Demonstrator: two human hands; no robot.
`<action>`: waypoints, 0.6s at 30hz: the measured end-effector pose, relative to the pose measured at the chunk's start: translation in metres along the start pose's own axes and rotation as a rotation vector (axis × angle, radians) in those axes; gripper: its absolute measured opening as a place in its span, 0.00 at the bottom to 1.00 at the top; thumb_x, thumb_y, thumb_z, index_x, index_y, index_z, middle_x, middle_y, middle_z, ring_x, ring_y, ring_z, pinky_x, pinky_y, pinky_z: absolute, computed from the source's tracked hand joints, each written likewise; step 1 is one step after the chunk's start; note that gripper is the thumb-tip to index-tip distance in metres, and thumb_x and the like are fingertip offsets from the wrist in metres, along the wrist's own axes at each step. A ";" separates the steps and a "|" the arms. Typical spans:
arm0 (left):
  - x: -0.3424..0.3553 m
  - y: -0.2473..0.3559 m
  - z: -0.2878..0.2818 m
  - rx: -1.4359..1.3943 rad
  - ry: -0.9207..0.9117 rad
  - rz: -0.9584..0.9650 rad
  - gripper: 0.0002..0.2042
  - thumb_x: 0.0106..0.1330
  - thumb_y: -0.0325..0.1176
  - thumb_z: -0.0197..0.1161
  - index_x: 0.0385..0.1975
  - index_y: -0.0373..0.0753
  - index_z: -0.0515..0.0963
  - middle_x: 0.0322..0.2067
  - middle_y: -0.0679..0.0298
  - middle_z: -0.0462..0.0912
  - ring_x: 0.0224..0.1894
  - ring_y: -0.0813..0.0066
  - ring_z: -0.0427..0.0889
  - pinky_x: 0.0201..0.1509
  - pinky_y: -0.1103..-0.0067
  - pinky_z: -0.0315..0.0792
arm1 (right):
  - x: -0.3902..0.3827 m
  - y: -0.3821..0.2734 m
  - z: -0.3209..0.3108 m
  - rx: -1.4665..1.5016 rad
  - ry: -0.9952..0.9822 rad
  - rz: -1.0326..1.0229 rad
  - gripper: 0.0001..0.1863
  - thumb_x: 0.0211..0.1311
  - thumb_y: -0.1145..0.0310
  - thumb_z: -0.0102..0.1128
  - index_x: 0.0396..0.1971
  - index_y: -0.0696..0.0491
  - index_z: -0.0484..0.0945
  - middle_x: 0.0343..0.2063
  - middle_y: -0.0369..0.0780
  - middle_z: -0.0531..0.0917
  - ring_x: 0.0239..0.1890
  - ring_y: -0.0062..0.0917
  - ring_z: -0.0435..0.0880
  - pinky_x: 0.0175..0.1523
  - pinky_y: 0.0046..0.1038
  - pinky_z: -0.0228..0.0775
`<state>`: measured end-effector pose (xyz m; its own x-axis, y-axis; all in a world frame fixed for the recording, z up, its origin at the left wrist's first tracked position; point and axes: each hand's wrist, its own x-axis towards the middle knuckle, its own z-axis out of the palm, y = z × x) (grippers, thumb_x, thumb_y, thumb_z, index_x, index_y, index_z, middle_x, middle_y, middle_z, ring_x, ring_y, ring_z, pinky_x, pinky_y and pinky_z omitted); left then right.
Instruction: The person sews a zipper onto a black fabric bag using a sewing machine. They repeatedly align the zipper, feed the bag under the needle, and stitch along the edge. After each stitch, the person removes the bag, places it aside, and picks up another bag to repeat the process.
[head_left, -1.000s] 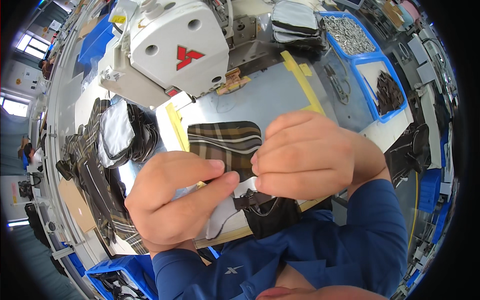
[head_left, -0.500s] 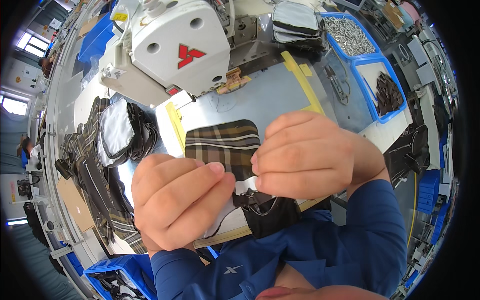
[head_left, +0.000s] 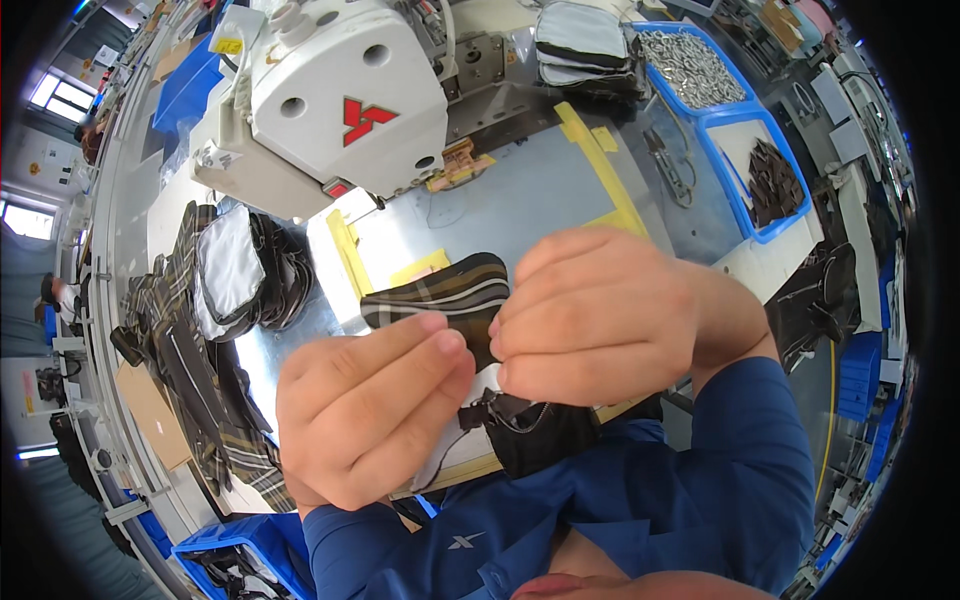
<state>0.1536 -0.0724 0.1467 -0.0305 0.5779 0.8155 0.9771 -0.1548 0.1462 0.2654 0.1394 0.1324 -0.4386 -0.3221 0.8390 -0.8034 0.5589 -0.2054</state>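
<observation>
My left hand [head_left: 370,410] and my right hand [head_left: 590,315] are closed over a fabric piece at the front of the metal work plate. Their fingertips pinch it close together, their exact grip partly hidden. The piece has a striped plaid section [head_left: 435,295] lying beyond my fingers, a white strip [head_left: 485,378] between them, and a black section with a zipper and metal puller [head_left: 520,430] hanging toward me. A pale lining [head_left: 440,460] shows below my left hand.
A white sewing machine [head_left: 340,110] stands behind. Plaid cloth [head_left: 190,370] and a stack of pads [head_left: 230,270] lie left, another stack [head_left: 580,50] at back. Blue trays of metal parts [head_left: 690,70] and brown strips [head_left: 760,180], plus scissors [head_left: 672,160], are right. Distant workers are at far left.
My left hand's fingers have curled over and shifted right toward my right hand. The plaid section's far part has bent and dropped lower, exposing more yellow tape. My right hand has moved slightly left.
</observation>
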 end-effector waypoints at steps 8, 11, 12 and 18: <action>0.004 -0.001 -0.002 -0.120 -0.033 -0.022 0.07 0.49 0.26 0.76 0.25 0.38 0.84 0.35 0.60 0.90 0.35 0.58 0.92 0.32 0.75 0.82 | -0.002 -0.001 0.001 0.041 0.012 0.002 0.07 0.62 0.73 0.68 0.36 0.60 0.84 0.34 0.41 0.84 0.32 0.30 0.85 0.37 0.31 0.77; 0.001 -0.005 0.003 -0.184 0.019 0.008 0.07 0.53 0.26 0.77 0.25 0.36 0.84 0.36 0.58 0.90 0.34 0.58 0.92 0.32 0.75 0.82 | -0.002 -0.001 0.001 0.049 0.017 0.009 0.07 0.65 0.73 0.66 0.37 0.60 0.84 0.35 0.41 0.85 0.32 0.30 0.86 0.37 0.31 0.77; -0.002 -0.008 0.006 -0.249 0.025 -0.006 0.06 0.54 0.25 0.77 0.27 0.35 0.84 0.37 0.56 0.90 0.35 0.57 0.92 0.32 0.75 0.83 | -0.003 0.000 0.001 0.063 0.010 0.018 0.06 0.65 0.73 0.66 0.38 0.60 0.84 0.35 0.41 0.85 0.32 0.30 0.86 0.37 0.31 0.77; -0.010 -0.032 0.003 -0.775 -0.196 -0.361 0.12 0.61 0.32 0.75 0.41 0.31 0.88 0.44 0.49 0.90 0.42 0.58 0.92 0.43 0.73 0.84 | -0.006 0.000 0.000 0.158 0.008 0.258 0.06 0.62 0.73 0.72 0.38 0.55 0.85 0.35 0.40 0.87 0.34 0.31 0.87 0.37 0.31 0.77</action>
<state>0.1235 -0.0705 0.1322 -0.2039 0.8126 0.5460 0.4945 -0.3958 0.7738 0.2679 0.1412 0.1271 -0.6333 -0.1785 0.7530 -0.7191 0.4955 -0.4872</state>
